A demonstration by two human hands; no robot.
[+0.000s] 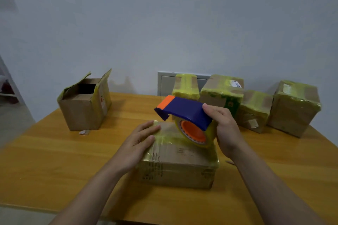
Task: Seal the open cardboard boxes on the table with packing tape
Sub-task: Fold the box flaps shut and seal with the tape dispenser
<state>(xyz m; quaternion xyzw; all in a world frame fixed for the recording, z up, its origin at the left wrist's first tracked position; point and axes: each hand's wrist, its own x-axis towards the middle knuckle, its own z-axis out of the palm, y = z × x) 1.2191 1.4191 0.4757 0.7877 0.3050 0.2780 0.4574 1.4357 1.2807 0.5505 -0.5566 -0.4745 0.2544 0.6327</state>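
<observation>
Cardboard box [179, 162], wrapped in yellowish tape, sits nearest on the wooden table [54, 160]. Left hand [139, 142] presses its top, fingers straight, together. Right hand [225, 129] curls round a blue-orange tape dispenser [184, 111] over it. Farther left, an open box [82, 109]; back right, four taped boxes [292, 106].

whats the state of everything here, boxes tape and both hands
near box: flaps closed, taped over
left box: open, flaps standing up, unsealed
four back boxes: closed, wrapped in tape
tape dispenser: tilted over the near box, roll loaded, held
left hand: fingers straight, resting flat on the near box's top
right hand: gripping the tape dispenser
</observation>
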